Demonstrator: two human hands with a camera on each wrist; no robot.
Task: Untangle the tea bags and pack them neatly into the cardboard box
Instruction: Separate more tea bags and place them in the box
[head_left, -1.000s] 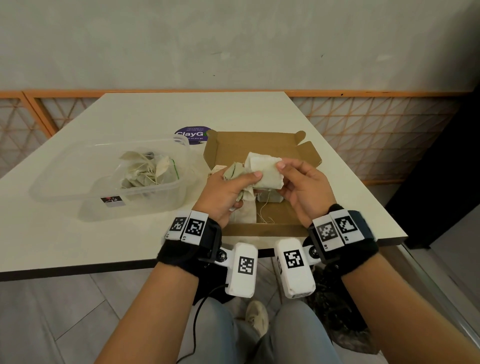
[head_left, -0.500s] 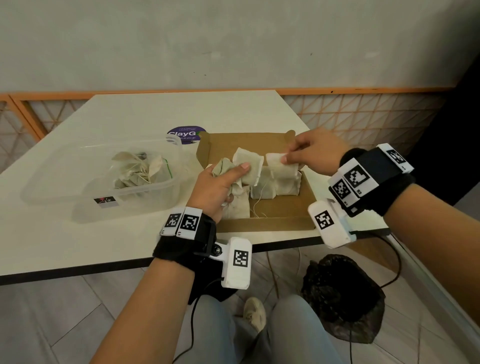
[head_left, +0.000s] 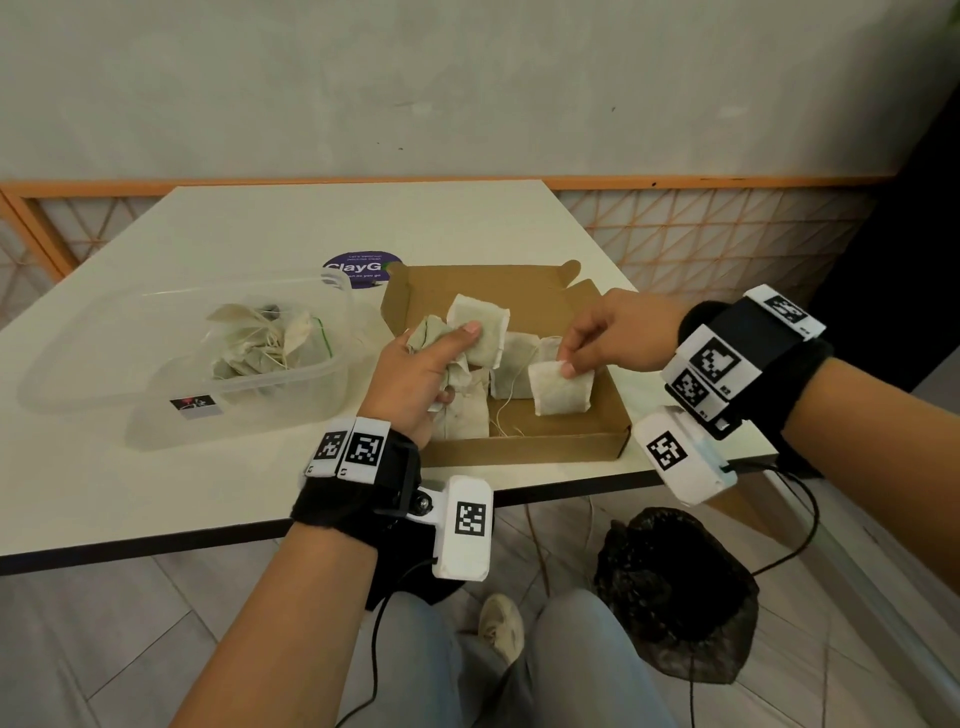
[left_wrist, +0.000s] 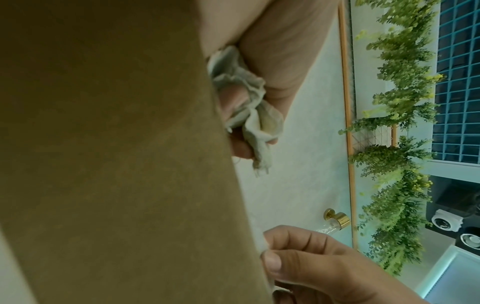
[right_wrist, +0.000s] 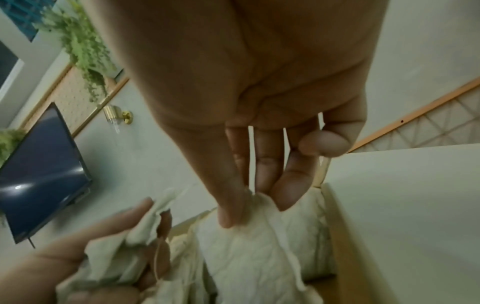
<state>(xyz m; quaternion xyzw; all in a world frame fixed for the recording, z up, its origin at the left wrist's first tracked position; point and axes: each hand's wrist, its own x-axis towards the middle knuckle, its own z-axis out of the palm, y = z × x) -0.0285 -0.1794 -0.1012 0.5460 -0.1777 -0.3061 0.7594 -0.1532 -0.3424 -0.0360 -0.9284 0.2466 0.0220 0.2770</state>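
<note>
An open, shallow cardboard box (head_left: 524, 451) lies near the table's front edge with several tea bags (head_left: 514, 364) and loose strings inside. My left hand (head_left: 415, 384) grips a bunch of tea bags (head_left: 480, 332) over the box's left side; the same bunch (left_wrist: 246, 107) shows crumpled in the left wrist view. My right hand (head_left: 602, 338) pinches the top edge of one tea bag (head_left: 561, 389) standing at the box's right side. In the right wrist view the fingertips (right_wrist: 228, 216) pinch that bag (right_wrist: 249, 251).
A clear plastic tub (head_left: 104, 364) holding a tangle of more tea bags (head_left: 265, 343) stands left of the box. A purple round sticker (head_left: 358, 267) lies behind the box. The white table (head_left: 363, 218) ends just in front of the box; a black bag (head_left: 675, 592) sits on the floor.
The right hand pulled one tea bag away from the left hand's bunch, carried it right and lowered it into the box's right side. The left hand stayed over the box's left side.
</note>
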